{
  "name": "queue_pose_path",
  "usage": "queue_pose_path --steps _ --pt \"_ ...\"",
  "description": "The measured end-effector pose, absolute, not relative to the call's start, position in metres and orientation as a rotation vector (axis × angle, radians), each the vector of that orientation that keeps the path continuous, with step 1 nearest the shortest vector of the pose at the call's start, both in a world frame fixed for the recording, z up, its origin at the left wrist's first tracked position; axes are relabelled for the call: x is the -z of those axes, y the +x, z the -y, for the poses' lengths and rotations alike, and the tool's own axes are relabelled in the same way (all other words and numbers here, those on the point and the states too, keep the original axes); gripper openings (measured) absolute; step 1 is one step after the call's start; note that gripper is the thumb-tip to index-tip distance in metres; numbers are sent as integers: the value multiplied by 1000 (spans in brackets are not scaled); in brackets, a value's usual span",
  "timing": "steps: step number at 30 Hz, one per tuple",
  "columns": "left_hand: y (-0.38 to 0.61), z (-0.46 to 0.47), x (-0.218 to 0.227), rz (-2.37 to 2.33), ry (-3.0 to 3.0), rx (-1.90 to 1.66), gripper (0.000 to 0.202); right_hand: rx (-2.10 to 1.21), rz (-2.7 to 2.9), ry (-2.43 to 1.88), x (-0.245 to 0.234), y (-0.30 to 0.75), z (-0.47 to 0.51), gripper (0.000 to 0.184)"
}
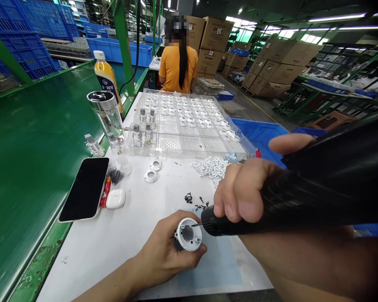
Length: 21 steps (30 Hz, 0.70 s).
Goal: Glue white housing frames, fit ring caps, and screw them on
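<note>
At the lower centre of the frame, the left hand grips a white round housing, mouth toward the camera, best braced firmly with the thin bit square to its screw seat, while the right hand curls around a near-level black driver.

Factory workshop: green conveyor belt, stacked cartons, blue crates.

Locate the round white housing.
In the head view, the round white housing sits below centre, held in the left hand, with the black driver pointing into it from the right.
</note>
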<state>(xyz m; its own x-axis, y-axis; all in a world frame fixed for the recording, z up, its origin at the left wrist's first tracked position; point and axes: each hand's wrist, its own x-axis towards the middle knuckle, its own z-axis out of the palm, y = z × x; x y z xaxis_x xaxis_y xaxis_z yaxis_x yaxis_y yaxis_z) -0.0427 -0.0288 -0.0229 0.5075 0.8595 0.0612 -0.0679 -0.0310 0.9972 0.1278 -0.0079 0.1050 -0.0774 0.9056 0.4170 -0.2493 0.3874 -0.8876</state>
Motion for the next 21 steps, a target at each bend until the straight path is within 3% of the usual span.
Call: queue_pose_path --steps 11,15,21 --pt "-43 28 28 -720 1416 -885 30 -1114 1266 -624 -102 124 8 46" --pt "-43 28 27 -721 1403 -888 28 -1058 1303 -569 -101 122 8 40" --pt "-43 28 26 -717 1367 -878 27 -1111 1264 -645 -104 122 10 51"
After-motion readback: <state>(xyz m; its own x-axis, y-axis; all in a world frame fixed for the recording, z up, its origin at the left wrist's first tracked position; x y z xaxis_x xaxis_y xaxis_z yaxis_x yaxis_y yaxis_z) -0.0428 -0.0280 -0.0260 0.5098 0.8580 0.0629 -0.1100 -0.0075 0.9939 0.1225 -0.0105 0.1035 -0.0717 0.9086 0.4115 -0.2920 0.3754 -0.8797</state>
